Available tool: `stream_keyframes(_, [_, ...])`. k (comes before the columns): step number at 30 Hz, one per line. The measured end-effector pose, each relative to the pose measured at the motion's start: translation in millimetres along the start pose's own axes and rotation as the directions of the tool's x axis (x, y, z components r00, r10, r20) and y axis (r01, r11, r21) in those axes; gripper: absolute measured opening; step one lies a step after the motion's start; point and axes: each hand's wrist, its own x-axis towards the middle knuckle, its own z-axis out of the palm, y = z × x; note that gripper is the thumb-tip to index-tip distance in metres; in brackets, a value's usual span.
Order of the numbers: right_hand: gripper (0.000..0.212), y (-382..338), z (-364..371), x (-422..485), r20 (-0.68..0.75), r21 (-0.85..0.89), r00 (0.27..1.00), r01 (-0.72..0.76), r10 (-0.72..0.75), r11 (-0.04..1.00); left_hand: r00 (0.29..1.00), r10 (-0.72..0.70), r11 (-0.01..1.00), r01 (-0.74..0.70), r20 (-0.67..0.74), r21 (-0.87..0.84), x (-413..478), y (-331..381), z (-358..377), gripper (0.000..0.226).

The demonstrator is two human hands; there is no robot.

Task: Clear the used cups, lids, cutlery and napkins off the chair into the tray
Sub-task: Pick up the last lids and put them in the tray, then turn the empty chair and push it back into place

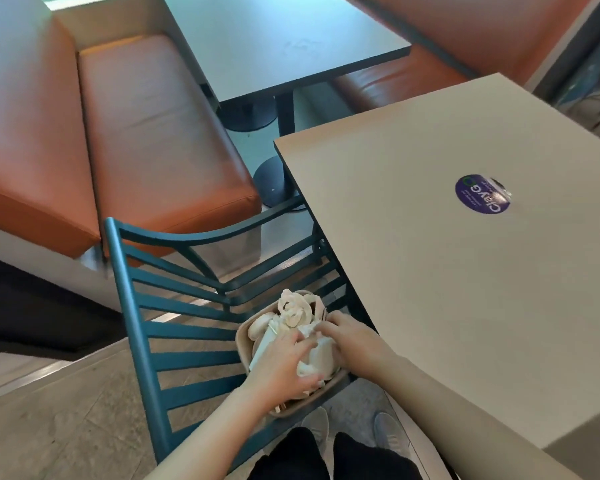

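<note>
A beige pulp tray (241, 344) sits on the slatted seat of a teal chair (174, 327). It is piled with white lids (258, 327), crumpled napkins (312, 363) and a twisted paper scrap (293, 308). My left hand (281, 362) presses down on the napkins at the near side of the pile, fingers curled over them. My right hand (343, 336) rests on the pile's right side, fingers on a white napkin. A thin wooden stick pokes out near the lids. What lies deeper in the tray is hidden.
A beige table (447, 254) with a round purple sticker (482, 194) overhangs the chair's right side. Orange bench seats (160, 133) lie beyond the chair, a grey table (274, 39) farther back. My shoes (390, 434) stand below on the floor.
</note>
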Motion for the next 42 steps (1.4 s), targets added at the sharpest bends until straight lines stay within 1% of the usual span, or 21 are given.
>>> stream_keyframes(3, [0.028,-3,-22,-24,-0.240,0.057,0.971,0.019,-0.004,0.998,0.984,0.072,0.990,-0.090,-0.163,-0.105,4,17,-18,0.035])
stream_keyframes(4, [0.025,0,-28,-37,-0.322,0.077,0.946,-0.005,0.029,0.997,0.974,0.098,0.984,-0.126,-0.205,-0.128,8,28,-23,0.028])
stream_keyframes(6, [0.026,6,-40,-62,-0.430,0.122,0.896,-0.065,0.112,0.990,0.956,0.135,0.971,-0.180,-0.262,-0.156,17,49,-30,0.017])
stream_keyframes(9, [0.031,27,-57,-112,-0.520,0.161,0.818,-0.189,0.246,0.969,0.916,0.242,0.956,-0.282,-0.320,-0.084,35,100,-31,0.016])
stream_keyframes(11, [0.031,43,-64,-140,-0.557,0.163,0.770,-0.266,0.311,0.950,0.898,0.278,0.945,-0.319,-0.340,-0.070,44,130,-29,0.018])
stream_keyframes(14, [0.032,68,-74,-209,-0.607,0.209,0.657,-0.411,0.447,0.887,0.866,0.418,0.902,-0.431,-0.274,0.016,48,198,-12,0.029])
stream_keyframes(15, [0.034,75,-77,-221,-0.609,0.211,0.642,-0.436,0.467,0.875,0.865,0.440,0.896,-0.440,-0.242,0.057,50,211,-8,0.035])
stream_keyframes(16, [0.036,83,-79,-254,-0.607,0.231,0.603,-0.489,0.518,0.841,0.853,0.484,0.875,-0.474,-0.193,0.099,47,240,6,0.043])
stream_keyframes(17, [0.039,89,-81,-275,-0.602,0.241,0.577,-0.528,0.552,0.814,0.847,0.508,0.860,-0.493,-0.153,0.130,45,258,15,0.050])
stream_keyframes(19, [0.046,102,-78,-348,-0.603,0.272,0.497,-0.607,0.624,0.747,0.829,0.555,0.826,-0.538,-0.071,0.170,27,316,49,0.064])
stream_keyframes(21, [0.052,110,-72,-416,-0.610,0.288,0.433,-0.659,0.664,0.695,0.825,0.565,0.812,-0.550,-0.029,0.193,7,366,83,0.075])
stream_keyframes(23, [0.056,114,-66,-480,-0.623,0.292,0.386,-0.692,0.680,0.661,0.827,0.563,0.807,-0.552,0.011,0.212,-12,411,116,0.086])
stream_keyframes(27, [0.067,123,-49,-605,-0.603,0.231,0.352,-0.781,0.716,0.579,0.801,0.590,0.754,-0.593,0.106,0.283,-54,502,186,0.100])
stream_keyframes(31, [0.075,135,-34,-715,-0.570,0.208,0.301,-0.847,0.764,0.489,0.758,0.633,0.706,-0.648,0.158,0.286,-90,588,239,0.104])
stream_keyframes(35, [0.079,148,-34,-786,-0.564,0.211,0.255,-0.875,0.785,0.435,0.733,0.647,0.664,-0.678,0.213,0.315,-113,649,268,0.106])
stream_keyframes(37, [0.080,164,-41,-825,-0.574,0.217,0.219,-0.888,0.789,0.404,0.711,0.662,0.647,-0.701,0.235,0.300,-119,690,284,0.108])
stream_keyframes(40, [0.081,194,-61,-868,-0.594,0.198,0.205,-0.900,0.778,0.389,0.703,0.674,0.649,-0.710,0.226,0.273,-115,744,302,0.111])
stream_keyframes(42, [0.082,216,-77,-890,-0.611,0.170,0.215,-0.904,0.762,0.392,0.706,0.675,0.654,-0.707,0.213,0.269,-108,775,312,0.112])
